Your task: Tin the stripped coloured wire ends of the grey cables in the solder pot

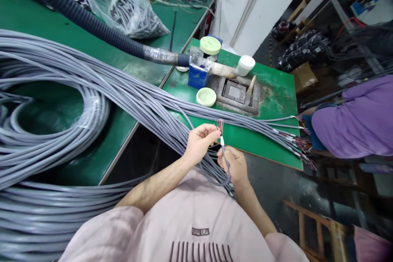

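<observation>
A grey multi-core cable point(227, 159) is held upright in front of my chest, with a white sleeve below its fanned, stripped wires point(220, 124). My left hand point(201, 140) pinches at the base of those thin reddish wires. Just below and to the right, my right hand point(235, 164) is closed around the grey jacket, and the cable loops down beneath it. Behind both hands runs a thick bundle of grey cables point(196, 110), its stripped ends point(299, 143) lying toward the right edge of the green bench.
A solder pot point(236, 92) sits in the bench beneath a black extraction hose point(101, 28). Round pale-green tubs point(206, 96) and a white tub point(246, 65) stand around it. Coiled cable point(92, 118) covers the left table, near a plastic bag point(129, 12). A person in purple point(353, 118) is at right.
</observation>
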{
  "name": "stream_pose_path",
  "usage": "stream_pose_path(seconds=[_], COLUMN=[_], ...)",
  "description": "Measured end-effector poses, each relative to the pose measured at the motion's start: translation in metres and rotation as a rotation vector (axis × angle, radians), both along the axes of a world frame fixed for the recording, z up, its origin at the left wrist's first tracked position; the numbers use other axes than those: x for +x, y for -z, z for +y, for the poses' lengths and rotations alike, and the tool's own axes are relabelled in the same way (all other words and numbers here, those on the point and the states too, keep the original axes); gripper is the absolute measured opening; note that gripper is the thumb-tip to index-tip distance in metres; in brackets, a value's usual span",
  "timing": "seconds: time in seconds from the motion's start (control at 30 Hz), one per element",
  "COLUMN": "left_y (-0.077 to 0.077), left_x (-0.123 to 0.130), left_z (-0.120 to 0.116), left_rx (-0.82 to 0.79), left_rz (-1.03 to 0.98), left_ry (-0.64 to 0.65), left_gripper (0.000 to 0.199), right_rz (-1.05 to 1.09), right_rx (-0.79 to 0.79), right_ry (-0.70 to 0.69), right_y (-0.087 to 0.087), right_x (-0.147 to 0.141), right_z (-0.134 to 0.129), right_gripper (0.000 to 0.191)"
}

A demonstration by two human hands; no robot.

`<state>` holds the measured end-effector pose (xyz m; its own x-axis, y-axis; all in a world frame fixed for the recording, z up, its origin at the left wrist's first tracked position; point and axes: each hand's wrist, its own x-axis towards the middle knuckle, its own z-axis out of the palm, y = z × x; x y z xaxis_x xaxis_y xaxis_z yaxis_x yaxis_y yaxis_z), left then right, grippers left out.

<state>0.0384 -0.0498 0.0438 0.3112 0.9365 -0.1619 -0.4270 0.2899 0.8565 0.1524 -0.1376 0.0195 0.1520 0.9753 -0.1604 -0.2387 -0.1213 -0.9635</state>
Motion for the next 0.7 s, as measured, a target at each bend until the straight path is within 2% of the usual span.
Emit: stream_pose_path(seconds=[0.17,0.3,0.4,0.53,0.6,0.7], left_y=[-0.002,-0.008,-0.009,-0.005,-0.002,0.001], left_x=[0.000,-0.002,-0.003,-0.004,-0.003,-0.001], left_z=[0.002,0.004,0.003,-0.003,-0.007,-0.014], left_rx=[-0.043,-0.013,0.120,0.407,0.499,0.542], left_rz=[-0.041,0.000,0.085,0.257,0.302,0.313], left_ry=[0.018,0.019,-0.029,-0.125,-0.117,-0.038], left_gripper=[0.024,0.029,0.027,0.010,0.004,0.004], right_rz=[-0.035,-0.079,-0.062,0.040,0.092,0.111], right_rx=[0.015,-0.008,-0.010,-0.006,-0.008,0.002], right_ry=[-0.009,0.000,0.017,0.063,0.055,0.013], right_y=[0.000,0.000,-0.001,-0.006,-0.012,-0.022], right_x=[0.001,0.001,-0.001,-0.002,-0.001,0.003], right_z=[-0.001,-0.001,0.000,0.004,0.007,0.014], right_gripper=[0.031,0.032,0.032,0.029,0.030,0.035])
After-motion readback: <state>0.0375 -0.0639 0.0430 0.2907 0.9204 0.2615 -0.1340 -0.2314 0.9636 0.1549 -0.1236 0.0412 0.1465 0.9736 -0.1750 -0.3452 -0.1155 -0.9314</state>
